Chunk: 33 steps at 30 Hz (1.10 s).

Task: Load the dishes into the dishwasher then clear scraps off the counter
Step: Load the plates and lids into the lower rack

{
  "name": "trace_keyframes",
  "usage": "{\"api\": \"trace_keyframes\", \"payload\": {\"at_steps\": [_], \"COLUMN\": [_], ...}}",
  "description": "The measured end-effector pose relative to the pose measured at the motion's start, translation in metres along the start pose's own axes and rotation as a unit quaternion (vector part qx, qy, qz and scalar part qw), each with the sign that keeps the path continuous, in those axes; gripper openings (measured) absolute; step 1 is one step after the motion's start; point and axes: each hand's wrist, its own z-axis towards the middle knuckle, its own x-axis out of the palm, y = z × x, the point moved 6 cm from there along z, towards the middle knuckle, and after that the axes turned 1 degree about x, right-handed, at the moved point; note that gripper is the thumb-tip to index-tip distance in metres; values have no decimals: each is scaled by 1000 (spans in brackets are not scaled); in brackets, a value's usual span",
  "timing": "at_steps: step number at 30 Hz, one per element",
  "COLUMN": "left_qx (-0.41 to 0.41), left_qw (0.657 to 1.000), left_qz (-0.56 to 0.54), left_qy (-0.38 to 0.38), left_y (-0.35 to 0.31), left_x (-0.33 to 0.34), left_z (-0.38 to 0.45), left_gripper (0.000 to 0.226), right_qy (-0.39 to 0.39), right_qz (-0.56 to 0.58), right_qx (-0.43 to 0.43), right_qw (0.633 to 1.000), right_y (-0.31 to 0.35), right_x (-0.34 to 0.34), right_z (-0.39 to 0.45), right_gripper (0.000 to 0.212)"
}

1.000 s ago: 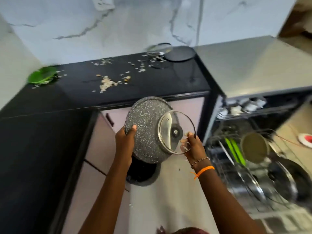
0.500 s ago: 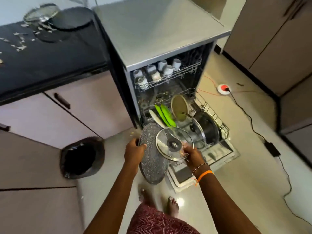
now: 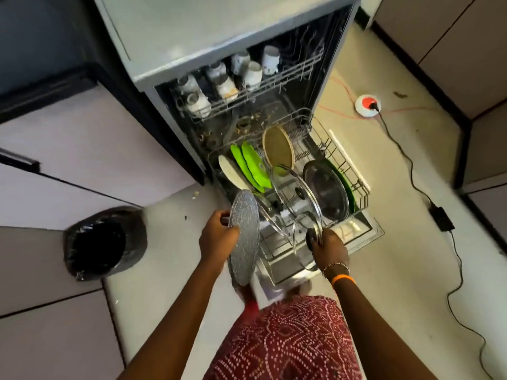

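Observation:
My left hand point(image 3: 218, 237) grips a grey speckled round pan point(image 3: 244, 237) by its rim, held on edge at the near left corner of the dishwasher's pulled-out lower rack point(image 3: 340, 160). My right hand point(image 3: 329, 249) holds a small glass lid point(image 3: 304, 229) by its black knob, upright over the rack's near end. The rack holds green plates point(image 3: 252, 165), a white plate point(image 3: 233, 174), a tan plate point(image 3: 278, 149), a large glass lid point(image 3: 296, 190) and a dark pan point(image 3: 327, 193). White cups point(image 3: 247, 69) fill the upper rack.
A black-lined bin point(image 3: 105, 242) stands on the floor to the left, beside pale cabinet doors point(image 3: 82, 149). A black cable point(image 3: 411, 171) and red-white socket point(image 3: 367, 104) lie on the floor to the right. The dark counter edge point(image 3: 49, 86) shows at top left.
The view swung from the counter down to the open dishwasher. Both hands carried the pan and lid down to the lower rack and drew them apart, and both now stand on edge.

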Motion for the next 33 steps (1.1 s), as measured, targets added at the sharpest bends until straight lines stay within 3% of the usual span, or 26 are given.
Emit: {"api": "trace_keyframes", "payload": {"at_steps": [5, 13, 18, 27, 33], "left_qx": [-19, -65, -58, -55, -42], "left_qw": [996, 979, 974, 967, 969], "left_qz": [-25, -68, -47, -21, -22], "left_qy": [-83, -179, -214, -249, -243], "left_y": [-8, -42, -52, -42, -30], "left_x": [29, 91, 128, 164, 176], "left_z": [10, 11, 23, 48, 60], "left_gripper": [29, 31, 32, 36, 37], "right_qy": [-23, -181, -130, -56, -54], "right_qz": [-31, 6, -66, -169, -166], "right_qx": [-79, -172, -174, -234, -193], "right_qw": [996, 968, 974, 956, 966], "right_y": [-4, -18, -33, -34, -43], "right_x": [-6, -86, -81, -2, 22], "right_z": [40, 79, 134, 191, 211], "right_gripper": [31, 27, 31, 42, 30]}}
